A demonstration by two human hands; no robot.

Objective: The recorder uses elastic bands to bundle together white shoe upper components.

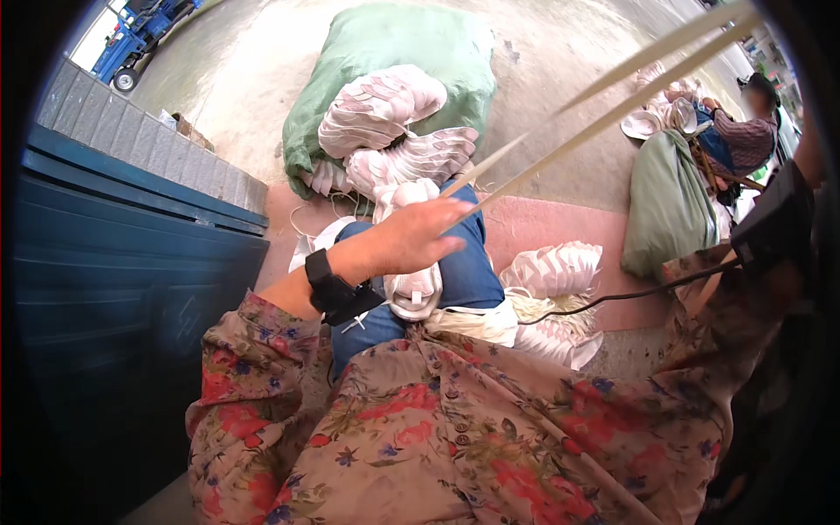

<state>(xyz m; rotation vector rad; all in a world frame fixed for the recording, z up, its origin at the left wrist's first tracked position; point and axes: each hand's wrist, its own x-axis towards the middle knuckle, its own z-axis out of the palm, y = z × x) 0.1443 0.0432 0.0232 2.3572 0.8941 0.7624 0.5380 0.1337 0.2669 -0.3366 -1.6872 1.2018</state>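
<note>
A white and pale pink sneaker [415, 293] lies on my lap, between my thighs in blue jeans. My left hand [411, 236] is over its upper part, with fingers closed around cream shoelaces [560, 144] where they leave the shoe. The laces stretch long and nearly straight up to the right, blurred toward their far ends. My right arm is raised at the right rim; the dark edge hides the fingers of my right hand [809, 144]. More cream laces [472, 322] lie in a bundle across my right thigh.
Stacked pink-white shoe uppers [381, 105] lean on a full green sack [411, 44] ahead. Other uppers [556, 267] lie right of my leg, near a black cable [630, 297]. A blue metal door [131, 254] stands left. At right, another person [744, 131] sits behind a green sack [669, 206].
</note>
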